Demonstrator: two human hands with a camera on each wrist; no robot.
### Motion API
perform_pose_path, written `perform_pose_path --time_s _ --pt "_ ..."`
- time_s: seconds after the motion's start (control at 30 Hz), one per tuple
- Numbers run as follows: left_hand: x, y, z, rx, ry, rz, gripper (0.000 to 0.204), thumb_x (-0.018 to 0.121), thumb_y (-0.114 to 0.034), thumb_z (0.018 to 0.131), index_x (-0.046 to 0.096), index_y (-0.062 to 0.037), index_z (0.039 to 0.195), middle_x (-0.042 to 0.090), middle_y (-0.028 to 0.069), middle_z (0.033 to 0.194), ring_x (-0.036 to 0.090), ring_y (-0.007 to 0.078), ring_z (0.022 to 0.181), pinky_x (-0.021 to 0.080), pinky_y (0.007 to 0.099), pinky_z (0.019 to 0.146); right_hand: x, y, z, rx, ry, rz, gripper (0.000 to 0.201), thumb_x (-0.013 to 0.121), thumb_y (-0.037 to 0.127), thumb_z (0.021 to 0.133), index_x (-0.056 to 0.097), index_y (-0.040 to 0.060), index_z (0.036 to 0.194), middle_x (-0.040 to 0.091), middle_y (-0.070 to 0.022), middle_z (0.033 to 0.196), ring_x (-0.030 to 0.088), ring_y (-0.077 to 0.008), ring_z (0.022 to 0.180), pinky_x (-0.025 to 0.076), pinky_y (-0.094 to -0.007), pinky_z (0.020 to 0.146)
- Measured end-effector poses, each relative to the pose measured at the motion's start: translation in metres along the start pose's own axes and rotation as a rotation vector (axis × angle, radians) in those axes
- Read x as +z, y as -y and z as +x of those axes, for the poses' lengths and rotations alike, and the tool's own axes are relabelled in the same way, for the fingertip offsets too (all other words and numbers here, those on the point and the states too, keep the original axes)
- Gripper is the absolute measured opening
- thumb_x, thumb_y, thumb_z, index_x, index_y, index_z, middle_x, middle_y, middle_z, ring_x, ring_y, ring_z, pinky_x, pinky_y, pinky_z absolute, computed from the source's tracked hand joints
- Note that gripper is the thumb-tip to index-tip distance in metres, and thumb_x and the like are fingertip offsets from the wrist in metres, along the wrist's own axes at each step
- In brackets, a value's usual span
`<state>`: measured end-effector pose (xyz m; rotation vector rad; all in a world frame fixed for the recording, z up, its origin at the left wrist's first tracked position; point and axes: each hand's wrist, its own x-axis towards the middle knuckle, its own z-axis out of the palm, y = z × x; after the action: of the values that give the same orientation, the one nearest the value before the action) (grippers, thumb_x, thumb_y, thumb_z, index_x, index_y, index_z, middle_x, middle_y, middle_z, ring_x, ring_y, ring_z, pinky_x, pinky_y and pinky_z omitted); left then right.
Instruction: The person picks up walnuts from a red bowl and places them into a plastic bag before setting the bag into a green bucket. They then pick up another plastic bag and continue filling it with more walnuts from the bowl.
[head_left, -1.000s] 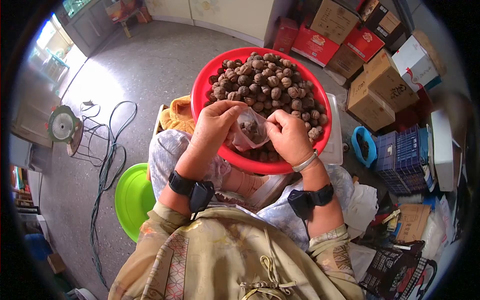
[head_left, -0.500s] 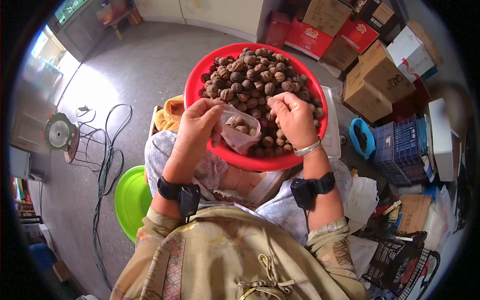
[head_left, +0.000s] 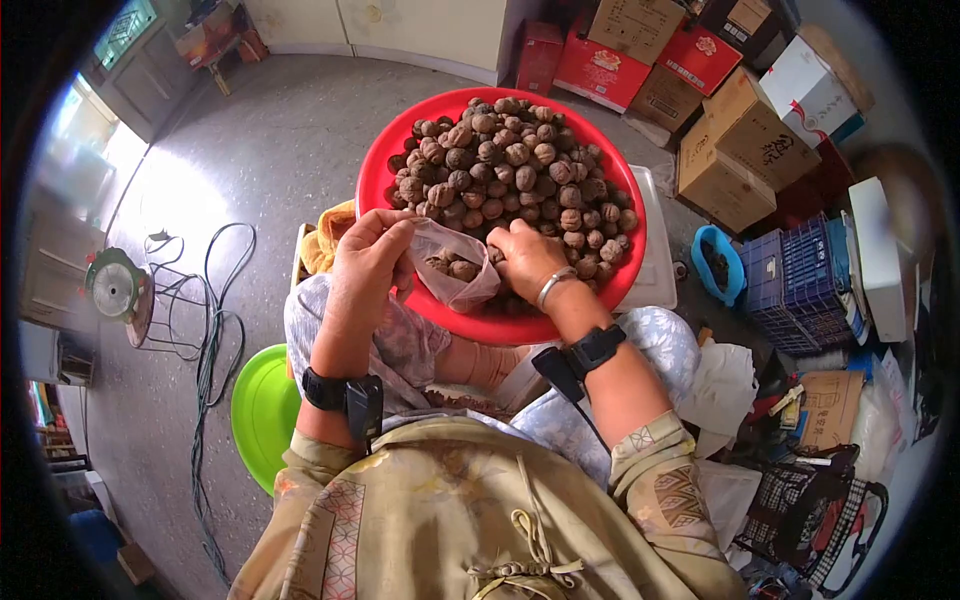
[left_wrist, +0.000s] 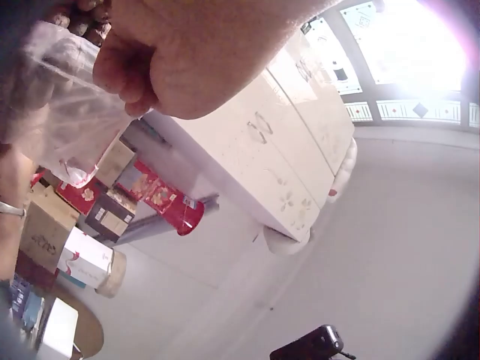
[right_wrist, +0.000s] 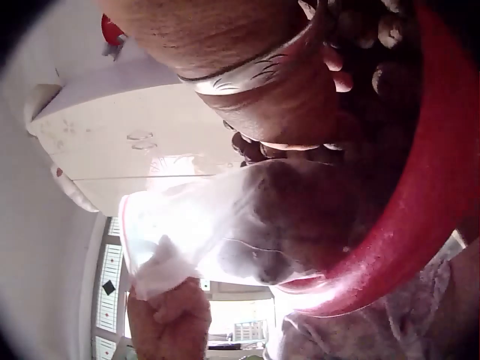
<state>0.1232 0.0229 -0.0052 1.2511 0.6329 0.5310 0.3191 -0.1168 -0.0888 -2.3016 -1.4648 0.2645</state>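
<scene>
In the head view, the left hand pinches the rim of a thin clear plastic bag that holds several walnuts. The bag hangs over the near side of a red basin heaped with walnuts. Close beside the bag's mouth, the right hand has its fingers curled round a walnut, partly hidden. The left wrist view shows the left hand with curled fingers at the bag. In the right wrist view, the right hand is above the bag, fingertips mostly hidden.
A green basin stands on the floor at left, near a looped cable. Cardboard boxes, a blue container and a dark blue crate are at right. An orange cloth lies by the red basin.
The right hand first let go of the bag's rim and moved right, then came down and left to the walnuts beside the bag. The left hand keeps its pinch on the bag.
</scene>
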Motion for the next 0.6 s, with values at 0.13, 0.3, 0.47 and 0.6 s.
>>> perform_pose_path --time_s 0.13,0.3,0.47,0.6 --pt "-0.002 0.004 0.001 -0.029 -0.004 -0.01 0.019 0.061 -0.017 0.1 0.061 -0.0005 0.109 0.055 -0.0004 0.063 0.046 0.0072 0.044 0.038 0.023 0.038 0.004 0.01 -0.001 -0.013 0.01 -0.108 0.013 0.055 0.009 0.092 0.059 0.0107 0.104 0.059 -0.0216 0.104 0.064 -0.0453 0.097 0.054 -0.0545 0.082" --pt "-0.002 0.002 -0.001 -0.014 0.001 -0.003 0.018 0.06 -0.016 0.1 0.061 -0.0007 0.11 0.055 -0.0005 0.064 0.046 0.0069 0.044 0.038 0.0228 0.038 -0.003 0.009 0.003 0.099 -0.069 -0.041 0.017 0.059 0.013 0.089 0.057 0.0037 0.104 0.062 -0.0252 0.104 0.065 -0.0461 0.094 0.055 -0.0548 0.08" --pt "-0.005 0.008 0.001 -0.005 -0.007 0.011 0.018 0.06 -0.015 0.1 0.062 -0.0007 0.11 0.055 -0.0009 0.065 0.045 0.0059 0.044 0.037 0.0218 0.039 -0.016 0.005 0.003 0.194 -0.174 -0.073 0.02 0.062 0.014 0.088 0.058 0.0035 0.104 0.062 -0.0252 0.105 0.066 -0.0456 0.094 0.055 -0.055 0.079" --pt "-0.007 0.012 0.003 0.034 -0.014 0.072 0.018 0.061 -0.017 0.1 0.064 -0.0018 0.109 0.056 -0.0024 0.068 0.045 0.0039 0.046 0.036 0.0195 0.041 0.007 0.001 0.007 0.133 -0.192 -0.055 0.021 0.066 0.017 0.087 0.058 0.0055 0.103 0.061 -0.0224 0.106 0.065 -0.0443 0.094 0.054 -0.0533 0.079"
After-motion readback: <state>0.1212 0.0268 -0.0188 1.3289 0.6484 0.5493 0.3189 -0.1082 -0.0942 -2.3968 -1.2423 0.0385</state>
